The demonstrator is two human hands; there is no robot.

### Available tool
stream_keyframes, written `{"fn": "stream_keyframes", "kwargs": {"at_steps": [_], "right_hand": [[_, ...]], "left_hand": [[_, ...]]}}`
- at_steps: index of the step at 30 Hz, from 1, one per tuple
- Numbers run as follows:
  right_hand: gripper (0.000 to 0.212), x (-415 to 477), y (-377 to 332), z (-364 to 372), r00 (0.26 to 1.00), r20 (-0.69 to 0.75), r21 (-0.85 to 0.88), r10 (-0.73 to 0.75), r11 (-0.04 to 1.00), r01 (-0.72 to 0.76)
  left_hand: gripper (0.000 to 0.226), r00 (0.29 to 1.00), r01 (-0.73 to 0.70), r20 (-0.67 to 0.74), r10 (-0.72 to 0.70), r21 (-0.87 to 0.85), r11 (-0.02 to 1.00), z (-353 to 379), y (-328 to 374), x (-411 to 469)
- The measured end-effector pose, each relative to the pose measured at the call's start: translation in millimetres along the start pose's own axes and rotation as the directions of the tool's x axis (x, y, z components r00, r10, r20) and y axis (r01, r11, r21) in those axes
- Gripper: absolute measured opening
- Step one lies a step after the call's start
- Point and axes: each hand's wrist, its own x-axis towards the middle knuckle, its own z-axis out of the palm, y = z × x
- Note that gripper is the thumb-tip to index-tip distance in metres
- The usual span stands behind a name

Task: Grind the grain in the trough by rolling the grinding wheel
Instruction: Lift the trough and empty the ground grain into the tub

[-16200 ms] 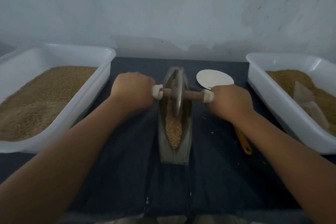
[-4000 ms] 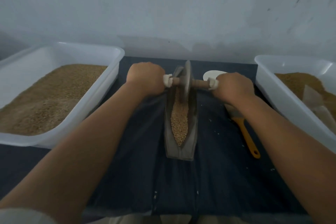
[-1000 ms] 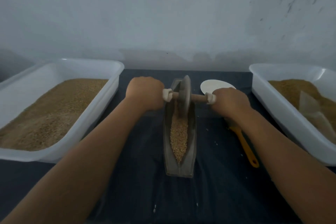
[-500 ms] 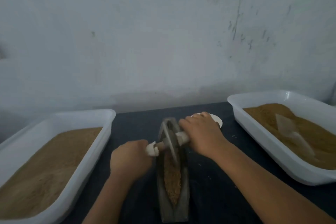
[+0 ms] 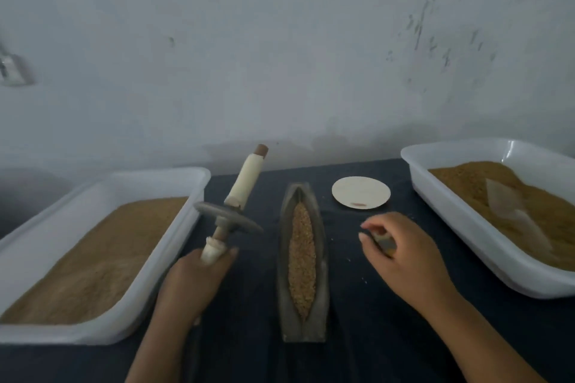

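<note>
Grinding wheel (image 5: 228, 221): is hanging in the air out of the trough, to its left and over the tabletop beside the left tub; its axle is tilting steeply, top end leaning away and to the right, so the grey disc is lying almost flat.
Upper handle (image 5: 245, 180): is pointing up toward the wall, wrapped in pale material with a brown tip showing.
Left grip (image 5: 196, 277): is clenching the lower handle of the axle, fingers curling round it just under the disc, and is carrying the whole wheel alone.
Right grip (image 5: 407, 255): is hovering low over the tabletop right of the trough, fingers curling round a small object (image 5: 384, 242); motion blur is hiding what that object is.
Trough (image 5: 320, 289): is sitting lengthwise in the middle of the tabletop, narrow and boat-shaped, touched by neither hand.
Grain (image 5: 301, 261): is lying in a long strip along the trough's groove, looking coarse.
Left tub (image 5: 174, 246): is holding a broad bed of tan grain.
Right tub (image 5: 451, 221): is holding brown grain, with a translucent sheet (image 5: 510, 211) lying on it.
Round plate (image 5: 361, 194): is lying flat behind the right grip, near the trough's far end.
Tabletop (image 5: 373, 320): is showing a dark covering with a few scattered specks.
</note>
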Motion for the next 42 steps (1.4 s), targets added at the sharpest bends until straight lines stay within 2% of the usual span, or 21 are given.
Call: {"fn": "stream_keyframes", "kwargs": {"at_steps": [1, 4, 6, 9, 16, 19, 21, 24, 27, 31, 33, 35, 36, 37, 38, 39, 40, 42], "right_hand": [[0.004, -5, 1, 3, 0.997, 0.063, 0.031, 0.055, 0.998, -0.057], [0.021, -13, 7, 11, 0.979, 0.166, -0.087, 0.119, 0.991, -0.106], [0.029, -12, 15, 7, 0.973, 0.136, -0.17, 0.184, 0.972, -0.16], [0.033, -13, 25, 4, 0.95, 0.133, -0.179, 0.284, 0.949, -0.259], [0.032, -21, 13, 24, 0.941, 0.254, -0.117, 0.222, 0.973, -0.198], [0.03, -22, 6, 28, 0.919, 0.324, -0.083, 0.225, 0.974, -0.21], [0.028, -20, -4, 32, 0.888, 0.381, -0.018, 0.256, 0.963, -0.27], [0.042, -9, -23, 41, 0.8, 0.49, 0.056, 0.347, 0.903, -0.426], [0.05, 3, -38, 53, 0.752, 0.539, 0.125, 0.378, 0.848, -0.516], [0.041, 8, -38, 66, 0.693, 0.592, 0.154, 0.412, 0.786, -0.599], [0.04, 7, -36, 70, 0.659, 0.624, 0.176, 0.421, 0.745, -0.643], [0.033, 7, -33, 74, 0.69, 0.596, 0.212, 0.411, 0.748, -0.629], [0.029, 6, -33, 75, 0.714, 0.57, 0.229, 0.407, 0.756, -0.613], [0.028, 6, -34, 75, 0.729, 0.552, 0.242, 0.405, 0.759, -0.605], [0.028, 6, -34, 75, 0.733, 0.548, 0.253, 0.403, 0.755, -0.604], [0.03, 6, -35, 74, 0.729, 0.555, 0.258, 0.401, 0.749, -0.609], [0.032, 5, -35, 71, 0.722, 0.564, 0.258, 0.4, 0.745, -0.615], [0.032, 2, -37, 62, 0.726, 0.566, 0.246, 0.39, 0.761, -0.6]], "left_hand": [[0.048, 1.0, 0.008, 0.004, -0.008, 0.039, 0.999, -2, 1, 0], [0.055, 1.0, -0.004, -0.01, 0.005, 0.133, 0.991, -2, 0, -4], [0.062, 0.999, -0.028, -0.021, 0.032, 0.18, 0.983, 2, 2, -7], [0.066, 0.998, -0.027, -0.04, 0.038, 0.248, 0.968, 4, 4, -8], [0.06, 0.997, -0.003, -0.076, 0.033, 0.364, 0.931, 7, 6, -6], [0.054, 0.996, -0.014, -0.076, 0.044, 0.351, 0.936, 11, 6, -6], [0.053, 0.997, -0.015, -0.069, 0.041, 0.342, 0.94, 13, 5, -4], [0.051, 0.993, 0.025, -0.119, 0.013, 0.314, 0.949, 15, 2, -3], [0.054, 0.995, 0.026, -0.098, -0.008, 0.182, 0.983, 10, -1, -6], [0.047, 0.998, -0.029, -0.042, 0.037, 0.176, 0.984, -6, 4, -19], [0.054, 0.972, -0.078, -0.194, 0.129, 0.25, 0.965, -5, 5, -38], [0.047, 0.888, -0.219, -0.366, 0.279, 0.197, 0.956, 0, 14, -65], [0.037, 0.886, -0.29, -0.352, 0.301, 0.087, 0.953, 3, 21, -73], [0.033, 0.929, -0.3, -0.255, 0.27, -0.089, 0.95, 7, 30, -77], [0.033, 0.977, -0.211, -0.064, 0.201, -0.297, 0.931, 11, 42, -77], [0.032, 0.976, -0.044, 0.166, 0.138, -0.47, 0.881, 14, 56, -75], [0.035, 0.935, 0.13, 0.343, 0.091, -0.569, 0.812, 19, 67, -69], [0.038, 0.858, 0.37, 0.513, 0.024, -0.65, 0.664, 29, 82, -54]]}}
